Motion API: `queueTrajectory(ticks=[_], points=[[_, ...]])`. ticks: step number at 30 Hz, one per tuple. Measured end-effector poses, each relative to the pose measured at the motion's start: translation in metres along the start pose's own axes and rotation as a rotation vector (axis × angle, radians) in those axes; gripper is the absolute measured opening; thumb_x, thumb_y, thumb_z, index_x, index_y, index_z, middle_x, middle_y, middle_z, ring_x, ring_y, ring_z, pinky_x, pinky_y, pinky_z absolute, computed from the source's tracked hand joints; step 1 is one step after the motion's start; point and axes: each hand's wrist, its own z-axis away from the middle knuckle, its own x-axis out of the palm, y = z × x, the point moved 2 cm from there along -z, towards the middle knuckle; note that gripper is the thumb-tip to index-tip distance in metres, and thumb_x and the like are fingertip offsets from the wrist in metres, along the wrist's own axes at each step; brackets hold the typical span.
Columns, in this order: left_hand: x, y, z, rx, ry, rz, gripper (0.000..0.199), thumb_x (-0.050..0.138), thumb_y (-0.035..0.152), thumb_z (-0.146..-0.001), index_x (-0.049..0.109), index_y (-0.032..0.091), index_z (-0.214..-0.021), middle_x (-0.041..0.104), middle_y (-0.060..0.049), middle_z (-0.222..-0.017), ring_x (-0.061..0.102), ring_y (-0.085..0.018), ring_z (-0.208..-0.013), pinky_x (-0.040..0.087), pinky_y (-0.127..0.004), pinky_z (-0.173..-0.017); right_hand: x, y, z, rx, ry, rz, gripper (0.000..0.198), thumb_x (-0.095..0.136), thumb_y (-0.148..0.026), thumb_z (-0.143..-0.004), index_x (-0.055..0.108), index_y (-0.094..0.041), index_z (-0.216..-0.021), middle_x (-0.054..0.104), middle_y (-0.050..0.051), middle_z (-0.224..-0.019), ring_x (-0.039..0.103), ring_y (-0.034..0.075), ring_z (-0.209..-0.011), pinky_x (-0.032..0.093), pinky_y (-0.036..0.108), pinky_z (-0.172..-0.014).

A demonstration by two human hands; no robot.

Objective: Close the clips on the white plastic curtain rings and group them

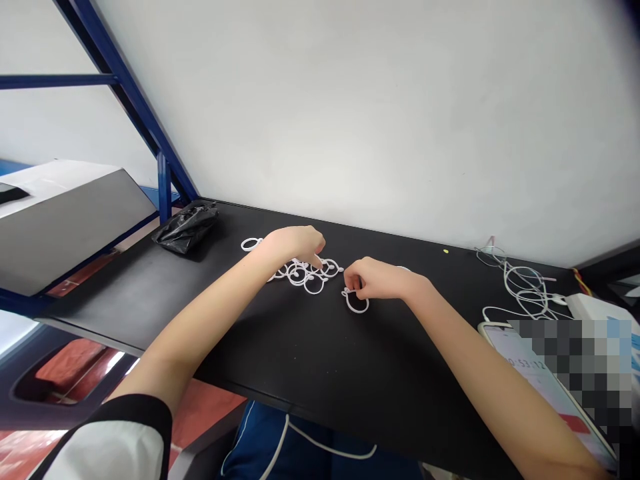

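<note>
A loose heap of several thin white rings with small tabs [314,284] lies on the black tabletop [280,340]. Over the far side of this heap is my left hand [297,243], palm down, with a gap between thumb and bent fingers; nothing shows in its grasp. To the right, my right hand [375,277] pinches one white ring [357,311] by its small tabbed end, close to the table surface. Part of a white object [404,269] peeks out behind my right wrist; the rest is hidden.
A crumpled black plastic bag [186,228] lies at the far left. On the right are glasses [491,252], a coiled white cable [527,290], a phone [545,380] and a white box [600,310]. A blue metal frame [135,107] rises at left, before a white wall.
</note>
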Motion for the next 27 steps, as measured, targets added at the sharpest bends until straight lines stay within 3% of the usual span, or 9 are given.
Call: queueTrajectory(ticks=[3, 6, 8, 11, 14, 20, 27], points=[[0.0, -0.006, -0.003, 0.03, 0.032, -0.011, 0.045, 0.061, 0.046, -0.083, 0.062, 0.023, -0.121, 0.067, -0.01, -0.119, 0.065, -0.025, -0.092, 0.047, -0.029, -0.068, -0.007, -0.002, 0.006, -0.027, 0.063, -0.064, 0.012, 0.06, -0.009, -0.068, 0.061, -0.018, -0.075, 0.066, 0.001, -0.081, 0.057, 0.012, -0.064, 0.037, 0.022, -0.053], [-0.006, -0.015, 0.0, 0.108, 0.129, 0.035, 0.044, 0.06, 0.051, -0.081, 0.063, 0.025, -0.116, 0.069, -0.007, -0.111, 0.065, -0.021, -0.084, 0.045, -0.026, -0.065, -0.016, -0.005, 0.014, -0.105, 0.209, -0.195, 0.009, 0.059, -0.012, -0.073, 0.063, -0.018, -0.078, 0.064, 0.0, -0.071, 0.056, 0.011, -0.06, 0.039, 0.022, -0.053], [-0.012, -0.019, 0.009, 0.231, 0.202, 0.124, 0.047, 0.06, 0.056, -0.08, 0.063, 0.025, -0.116, 0.07, -0.006, -0.106, 0.065, -0.019, -0.082, 0.044, -0.026, -0.066, -0.024, -0.007, 0.02, -0.184, 0.378, -0.282, 0.008, 0.058, -0.015, -0.076, 0.065, -0.018, -0.08, 0.064, -0.001, -0.069, 0.058, 0.011, -0.059, 0.042, 0.022, -0.055], [-0.017, -0.014, 0.029, 0.489, 0.158, 0.249, 0.06, 0.066, 0.064, -0.073, 0.061, 0.029, -0.12, 0.07, -0.003, -0.108, 0.065, -0.018, -0.091, 0.045, -0.024, -0.074, -0.036, -0.012, 0.033, -0.33, 0.717, -0.343, 0.005, 0.061, -0.017, -0.079, 0.066, -0.018, -0.08, 0.066, 0.0, -0.076, 0.058, 0.01, -0.059, 0.046, 0.023, -0.057], [-0.02, -0.004, 0.047, 0.552, 0.21, 0.283, 0.072, 0.072, 0.064, -0.068, 0.054, 0.027, -0.127, 0.066, -0.004, -0.117, 0.063, -0.019, -0.102, 0.046, -0.023, -0.075, -0.043, -0.02, 0.047, -0.504, 0.964, -0.364, 0.003, 0.066, -0.017, -0.079, 0.068, -0.019, -0.077, 0.069, 0.001, -0.083, 0.059, 0.01, -0.06, 0.049, 0.024, -0.056], [-0.021, 0.013, 0.074, 0.788, 0.31, 0.394, 0.045, 0.074, 0.05, -0.076, 0.057, 0.02, -0.105, 0.07, -0.003, -0.097, 0.066, -0.015, -0.085, 0.046, -0.022, -0.068, -0.043, -0.039, 0.068, -0.703, 1.137, -0.298, 0.008, 0.069, -0.014, -0.08, 0.069, -0.022, -0.076, 0.073, 0.001, -0.086, 0.067, 0.013, -0.068, 0.056, 0.026, -0.057], [-0.022, 0.021, 0.086, 0.737, 0.599, 0.277, 0.042, 0.069, 0.055, -0.081, 0.056, 0.017, -0.093, 0.067, 0.0, -0.081, 0.057, -0.01, -0.062, 0.036, -0.022, -0.054, -0.044, -0.052, 0.079, -0.714, 1.25, -0.164, 0.013, 0.067, -0.012, -0.08, 0.069, -0.023, -0.074, 0.071, 0.0, -0.081, 0.066, 0.013, -0.066, 0.055, 0.027, -0.055]])
